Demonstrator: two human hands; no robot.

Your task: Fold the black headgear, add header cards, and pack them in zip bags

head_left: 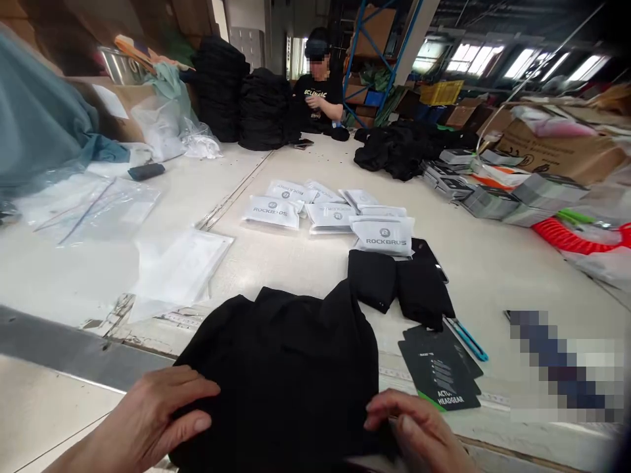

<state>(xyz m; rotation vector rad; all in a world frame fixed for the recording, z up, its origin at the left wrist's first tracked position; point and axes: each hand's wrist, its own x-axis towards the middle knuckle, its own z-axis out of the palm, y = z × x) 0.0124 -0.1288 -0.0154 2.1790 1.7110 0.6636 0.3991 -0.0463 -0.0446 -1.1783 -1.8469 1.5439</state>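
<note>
A piece of black fabric headgear (283, 374) lies spread in front of me at the table's near edge, a few folds rising along its top. On its left edge rests my left hand (165, 410), thumb and fingers apart on the cloth. My right hand (419, 427) touches the right edge with its fingertips, fingers loosely bent and thumb apart. Just beyond are two folded black cloth pieces (372, 279), partly over a dark phone (430, 258). Dark printed headgear cards (441, 371) lie to the right, beside a blue cutter knife (470, 340).
Several white printed packets (382, 235) lie mid-table. White bags (180, 266) and clear plastic (93, 203) are at left. Black cloth stacks (263, 108) stand at the back, near a person (320, 89). Small boxes (493, 200) and a red coil (572, 240) lie at right.
</note>
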